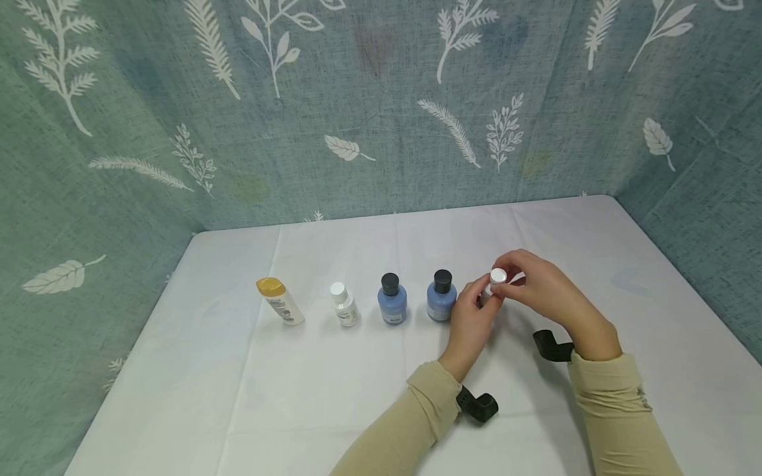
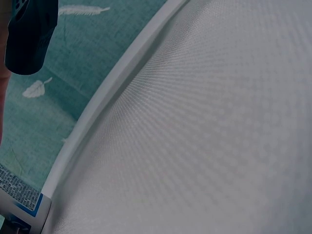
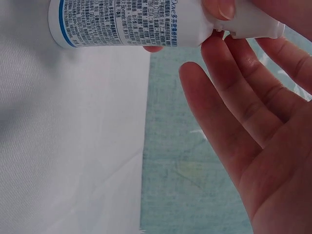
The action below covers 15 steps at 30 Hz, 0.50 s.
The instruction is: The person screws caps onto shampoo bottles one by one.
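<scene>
In the head view, my left hand [image 1: 470, 320] grips the body of a small white bottle with a white cap [image 1: 498, 276]. My right hand [image 1: 538, 284] pinches that cap from the right, thumb and fingers around it. The right wrist view shows the white bottle [image 3: 122, 24] with dense printed text and a blue band near its base. Its cap [image 3: 258, 22] lies between the right thumb and fingers, the lower fingers extended. A corner of the bottle [image 2: 31, 207] appears in the left wrist view. Most of the left hand's fingers are hidden there.
Left of the hands stand two blue bottles with black caps, one nearer [image 1: 442, 301] and one farther [image 1: 392, 304], a small white bottle [image 1: 346, 309], and a tilted white bottle with a yellow cap [image 1: 286, 305]. They share a white-covered table [image 1: 178, 383] before a leaf-patterned curtain [image 1: 381, 112].
</scene>
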### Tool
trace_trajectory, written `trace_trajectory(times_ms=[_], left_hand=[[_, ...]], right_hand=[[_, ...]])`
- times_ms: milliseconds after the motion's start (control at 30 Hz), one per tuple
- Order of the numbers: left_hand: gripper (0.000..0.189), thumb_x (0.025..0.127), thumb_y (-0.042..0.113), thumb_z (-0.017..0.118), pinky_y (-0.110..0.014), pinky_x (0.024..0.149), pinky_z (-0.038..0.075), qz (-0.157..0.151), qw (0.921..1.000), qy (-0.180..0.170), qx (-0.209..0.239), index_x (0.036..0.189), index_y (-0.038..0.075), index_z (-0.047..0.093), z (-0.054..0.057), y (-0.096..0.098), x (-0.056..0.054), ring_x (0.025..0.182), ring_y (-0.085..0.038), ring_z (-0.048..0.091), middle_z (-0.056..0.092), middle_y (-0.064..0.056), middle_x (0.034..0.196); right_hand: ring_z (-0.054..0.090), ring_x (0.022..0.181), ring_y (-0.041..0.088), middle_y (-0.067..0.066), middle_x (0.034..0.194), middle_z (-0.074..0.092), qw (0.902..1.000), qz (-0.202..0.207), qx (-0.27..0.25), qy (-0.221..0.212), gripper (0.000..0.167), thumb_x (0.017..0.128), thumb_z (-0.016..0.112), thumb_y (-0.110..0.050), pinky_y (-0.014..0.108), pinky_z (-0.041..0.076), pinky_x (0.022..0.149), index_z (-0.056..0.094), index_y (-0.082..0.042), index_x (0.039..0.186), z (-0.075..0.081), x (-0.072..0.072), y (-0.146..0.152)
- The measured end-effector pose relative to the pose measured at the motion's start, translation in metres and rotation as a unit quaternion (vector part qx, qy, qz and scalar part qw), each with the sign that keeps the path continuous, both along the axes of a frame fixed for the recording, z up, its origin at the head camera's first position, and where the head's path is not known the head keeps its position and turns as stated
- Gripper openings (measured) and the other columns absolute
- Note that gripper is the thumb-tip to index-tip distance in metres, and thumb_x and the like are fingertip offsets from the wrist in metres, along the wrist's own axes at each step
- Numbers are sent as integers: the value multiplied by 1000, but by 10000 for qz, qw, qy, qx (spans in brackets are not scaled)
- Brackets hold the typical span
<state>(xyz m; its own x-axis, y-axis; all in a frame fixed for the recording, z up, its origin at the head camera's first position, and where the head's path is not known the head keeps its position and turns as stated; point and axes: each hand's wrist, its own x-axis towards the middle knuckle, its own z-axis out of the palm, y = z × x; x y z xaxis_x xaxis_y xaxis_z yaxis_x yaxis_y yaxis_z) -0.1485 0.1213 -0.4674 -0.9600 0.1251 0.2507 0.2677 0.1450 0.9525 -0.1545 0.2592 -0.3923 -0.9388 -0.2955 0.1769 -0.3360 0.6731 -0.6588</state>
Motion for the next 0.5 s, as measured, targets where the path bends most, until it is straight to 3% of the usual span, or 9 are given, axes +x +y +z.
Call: trace_trajectory(times_ms=[267,500], left_hand=[[31,86,24,60,-22,73,43,83,9999,-108,41,116,27,59,-2,-6,2,85,-5,48,55,14,99],[32,86,32,59,-23,72,43,-54,9999,-111,107,117,29,58,-3,1,-2,84,-6,48,55,13,100]], right_hand=[[52,91,18,4,100,54,9996,212,-191,-65,33,77,71,-18,41,45,79,56,-7,104,-4,1,-1],[52,94,20,5,110,52,9994,321,-157,-36,43,78,69,-22,41,45,80,54,-6,115,-2,2,10]])
